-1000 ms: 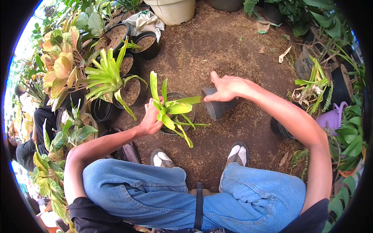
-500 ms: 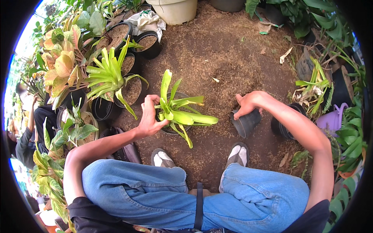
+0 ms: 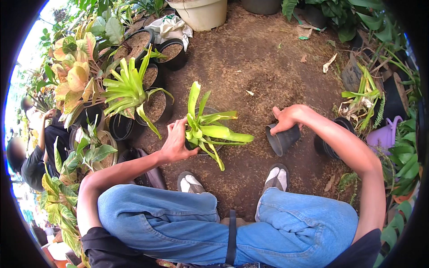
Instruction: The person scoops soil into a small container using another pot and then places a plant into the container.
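Note:
A bright green bromeliad (image 3: 208,131) with long strap leaves stands in a round pot (image 3: 213,148) on the ground in front of me. My left hand (image 3: 177,142) is curled against the left side of this pot, thumb toward the near side and fingers toward the far side. The leaves cover much of the rim. To the right, my right hand (image 3: 288,119) grips the rim of a small black pot (image 3: 283,141), which lies tilted on the soil. Some of those fingertips are hidden by the pot and the hand itself.
Another black pot (image 3: 325,146) sits under my right forearm, near a purple watering can (image 3: 383,137). At left stand a second bromeliad (image 3: 127,88), several soil-filled black pots (image 3: 173,57) and leafy plants. Another person (image 3: 35,163) sits at far left. A large cream pot (image 3: 203,15) stands ahead.
My left hand has slid slightly nearer to me along the pot's side. My right hand keeps its hold on the small black pot. The whole view has shifted a little.

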A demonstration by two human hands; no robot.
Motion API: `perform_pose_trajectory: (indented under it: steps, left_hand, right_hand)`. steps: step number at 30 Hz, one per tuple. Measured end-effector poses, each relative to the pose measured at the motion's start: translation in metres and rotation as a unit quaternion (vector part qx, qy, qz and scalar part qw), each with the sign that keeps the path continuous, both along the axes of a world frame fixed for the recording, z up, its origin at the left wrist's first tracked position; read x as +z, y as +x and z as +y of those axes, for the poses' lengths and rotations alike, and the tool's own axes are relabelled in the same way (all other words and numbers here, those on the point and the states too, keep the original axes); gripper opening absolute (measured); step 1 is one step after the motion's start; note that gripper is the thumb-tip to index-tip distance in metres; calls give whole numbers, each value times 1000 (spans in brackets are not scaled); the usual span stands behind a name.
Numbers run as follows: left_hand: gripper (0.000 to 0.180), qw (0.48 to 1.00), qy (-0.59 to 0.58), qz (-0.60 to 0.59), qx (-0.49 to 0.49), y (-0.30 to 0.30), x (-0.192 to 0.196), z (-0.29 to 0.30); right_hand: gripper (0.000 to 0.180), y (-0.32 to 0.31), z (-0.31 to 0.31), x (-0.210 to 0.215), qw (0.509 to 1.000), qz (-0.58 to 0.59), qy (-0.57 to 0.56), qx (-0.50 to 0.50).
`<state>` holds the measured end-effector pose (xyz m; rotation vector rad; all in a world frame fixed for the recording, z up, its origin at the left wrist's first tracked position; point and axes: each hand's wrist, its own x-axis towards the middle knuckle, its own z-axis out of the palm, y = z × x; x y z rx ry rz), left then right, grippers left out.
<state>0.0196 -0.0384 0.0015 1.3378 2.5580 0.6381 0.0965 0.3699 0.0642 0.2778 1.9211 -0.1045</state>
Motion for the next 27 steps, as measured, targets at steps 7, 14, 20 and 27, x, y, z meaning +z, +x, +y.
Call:
perform_pose_trajectory:
  steps: [7,14,20,27]
  left_hand:
    - [117,997,42,-22,68,8,-4,17]
    - [113,991,77,-72,88,14,-12,32]
    - [99,988,102,-65,99,12,-17,42]
    - [69,994,71,-24,74,4,-20,45]
  right_hand:
    - [119,-2,2,2,999,33,-15,-6]
    - [119,-9,13,-10,998,62,-33,-4]
    - [120,-11,14,-10,998,62,-27,0]
    - [121,-6,14,-10,997,73,-39,-3]
